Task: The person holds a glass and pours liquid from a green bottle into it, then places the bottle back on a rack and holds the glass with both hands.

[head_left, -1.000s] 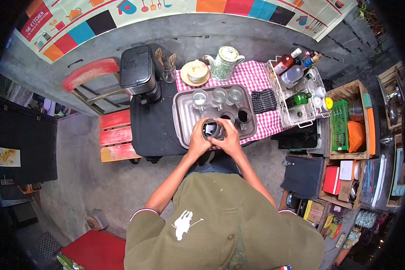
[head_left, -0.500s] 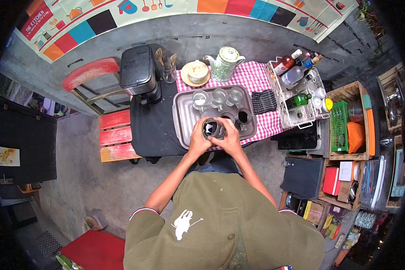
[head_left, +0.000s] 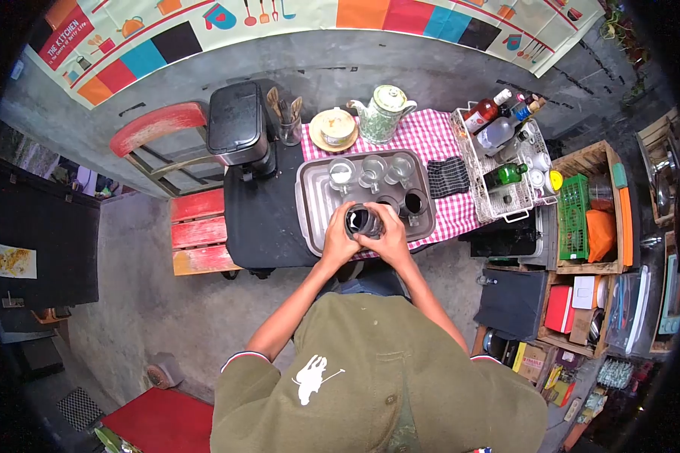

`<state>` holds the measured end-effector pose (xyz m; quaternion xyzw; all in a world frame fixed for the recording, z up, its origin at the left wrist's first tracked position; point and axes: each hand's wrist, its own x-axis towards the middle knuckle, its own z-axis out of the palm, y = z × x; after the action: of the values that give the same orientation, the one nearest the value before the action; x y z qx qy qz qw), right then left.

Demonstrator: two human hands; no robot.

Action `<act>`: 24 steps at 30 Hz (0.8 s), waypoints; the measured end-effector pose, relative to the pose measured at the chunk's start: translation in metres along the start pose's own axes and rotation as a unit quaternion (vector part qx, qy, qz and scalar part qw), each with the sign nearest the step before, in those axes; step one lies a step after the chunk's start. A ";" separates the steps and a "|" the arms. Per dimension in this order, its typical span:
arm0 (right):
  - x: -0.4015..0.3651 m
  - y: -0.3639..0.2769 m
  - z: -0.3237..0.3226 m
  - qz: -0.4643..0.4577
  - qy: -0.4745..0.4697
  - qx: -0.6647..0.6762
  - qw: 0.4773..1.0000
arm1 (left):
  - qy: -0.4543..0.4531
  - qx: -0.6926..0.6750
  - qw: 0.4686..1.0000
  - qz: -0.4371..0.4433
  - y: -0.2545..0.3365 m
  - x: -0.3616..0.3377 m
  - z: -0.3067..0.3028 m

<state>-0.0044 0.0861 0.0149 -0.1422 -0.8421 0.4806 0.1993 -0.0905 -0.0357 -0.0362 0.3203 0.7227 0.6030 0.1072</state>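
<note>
Both of my hands are wrapped round one glass with dark contents (head_left: 363, 221), held over the front part of a grey tray (head_left: 310, 198). My left hand (head_left: 340, 235) closes on its left side and my right hand (head_left: 391, 234) on its right side. A pale reflection shows in the dark surface. Just beyond my right fingers, a dark-filled glass mug (head_left: 413, 202) stands on the tray, with another dark one (head_left: 387, 202) partly hidden by my fingers. Farther back on the tray stand three clear glass mugs: left (head_left: 341, 174), middle (head_left: 372, 172) and right (head_left: 400, 169).
Behind the tray are a green patterned teapot (head_left: 381, 121), a bowl on a saucer (head_left: 334, 129) and a utensil jar (head_left: 289, 130). A black bin (head_left: 236, 124) stands left. On the right are a folded dark cloth (head_left: 447, 177) and a white wire rack (head_left: 482, 185) with bottles.
The view has shifted slightly, so the scene sits a little farther right and lower. My hands keep the same hold on the glass over the tray.
</note>
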 end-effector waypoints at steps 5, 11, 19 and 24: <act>0.001 -0.002 0.001 -0.010 0.008 0.002 1.000 | -0.006 0.002 1.000 -0.005 -0.006 0.001 -0.001; 0.002 0.001 0.003 -0.015 0.008 0.002 1.000 | -0.001 -0.014 1.000 -0.009 -0.004 0.001 -0.002; 0.001 0.000 0.002 -0.011 0.003 -0.009 1.000 | 0.000 -0.007 1.000 -0.005 -0.008 -0.001 -0.001; 0.001 -0.001 0.001 -0.023 0.002 -0.018 1.000 | 0.006 0.006 1.000 0.005 -0.011 -0.001 0.001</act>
<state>-0.0053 0.0856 0.0153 -0.1274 -0.8534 0.4601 0.2091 -0.0932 -0.0362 -0.0464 0.3213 0.7253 0.6009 0.0977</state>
